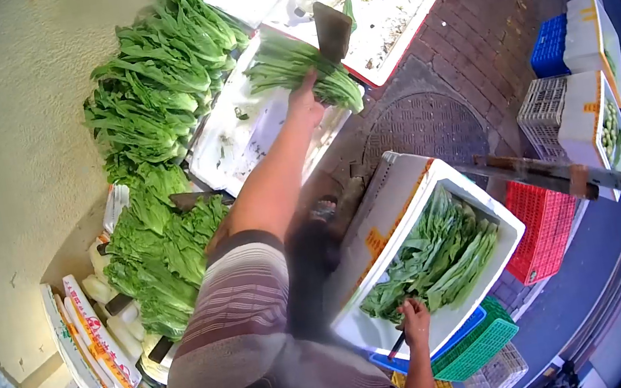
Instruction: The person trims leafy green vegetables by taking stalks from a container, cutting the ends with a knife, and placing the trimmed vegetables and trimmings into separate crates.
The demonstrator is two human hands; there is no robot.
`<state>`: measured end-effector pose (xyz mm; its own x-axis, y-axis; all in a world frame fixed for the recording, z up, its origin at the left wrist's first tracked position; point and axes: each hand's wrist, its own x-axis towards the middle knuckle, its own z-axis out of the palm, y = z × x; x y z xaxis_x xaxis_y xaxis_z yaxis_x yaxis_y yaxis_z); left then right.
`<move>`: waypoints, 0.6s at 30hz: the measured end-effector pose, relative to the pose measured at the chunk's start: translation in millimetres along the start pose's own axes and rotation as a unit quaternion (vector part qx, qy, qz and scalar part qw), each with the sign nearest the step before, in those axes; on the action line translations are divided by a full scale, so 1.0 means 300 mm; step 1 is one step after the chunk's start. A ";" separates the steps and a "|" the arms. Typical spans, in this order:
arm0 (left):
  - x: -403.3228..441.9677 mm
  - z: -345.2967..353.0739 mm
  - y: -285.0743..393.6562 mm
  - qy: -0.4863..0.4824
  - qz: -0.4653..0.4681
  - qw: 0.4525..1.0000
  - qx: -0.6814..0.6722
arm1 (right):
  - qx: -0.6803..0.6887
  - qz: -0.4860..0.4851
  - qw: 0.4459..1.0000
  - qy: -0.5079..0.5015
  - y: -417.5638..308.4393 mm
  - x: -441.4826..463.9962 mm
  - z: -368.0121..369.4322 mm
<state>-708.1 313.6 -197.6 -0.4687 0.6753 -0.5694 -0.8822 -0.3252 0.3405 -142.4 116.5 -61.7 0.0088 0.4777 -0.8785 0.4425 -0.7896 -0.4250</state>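
Observation:
My left hand [305, 105] is stretched far out, its fingers wrapped round a bunch of long-stemmed greens [284, 68] over a white foam tray [227, 146]. A flat dark brown piece [333, 31], perhaps a blade or board, stands against the far side of the bunch. My right hand [415, 324] is closed at the near rim of a tilted white foam box [504, 225]. A slim dark stick-like thing [399, 343] pokes out below its fingers; its kind is unclear. Loose leafy greens [436, 255] lie inside that box, just beyond this hand.
Heaped lettuce [150, 89] lines the wall at left, with more lettuce [163, 256] nearer me. Another foam tray [393, 49] holds scraps. A red crate [540, 228], a green crate [474, 346] and a metal bar [565, 176] are at right.

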 end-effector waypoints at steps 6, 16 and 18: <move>0.064 -0.083 0.002 0.104 -0.054 0.988 0.104 | -0.003 0.018 1.000 0.004 0.010 0.018 0.032; -0.181 -0.059 -0.038 0.195 0.023 0.966 0.169 | 0.493 0.055 0.855 -0.152 -0.092 0.037 -0.085; -0.277 -0.096 -0.053 0.150 0.010 0.977 0.149 | 0.464 0.116 0.875 -0.078 -0.159 0.017 -0.017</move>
<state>-656.4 243.6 -177.3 -0.5171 0.4320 -0.7389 -0.8414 -0.0983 0.5314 -159.0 158.7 -44.8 -0.1525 0.2628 -0.9527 -0.4743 -0.8652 -0.1628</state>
